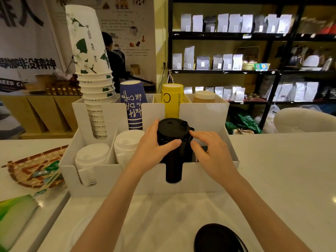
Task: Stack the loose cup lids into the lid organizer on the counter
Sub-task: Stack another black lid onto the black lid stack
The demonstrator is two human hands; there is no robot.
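One loose black lid (216, 237) lies on the counter (272, 179), nearest the viewer and well in front of the lid organizer (127, 180), not yet stacked. Beyond it, both hands reach into the organizer's third front compartment from the left. Left hand (154, 144) wraps the near-left side of the black lid stack (172, 140), thumb across its front. Right hand (212, 151) is half open, fingertips touching the stack's right edge, gripping nothing. Stack top stands clear above the front wall and looks slightly tilted, so it seems not fully seated. Judgement: square the lids between both hands, press straight down until rims nest, keep the column centred on the front slot, then fetch the loose lid. Left of this compartment, two stacks of white lids (92, 157) sit in place. Behind the compartment, paper cups (133, 104) stand in the rear row.
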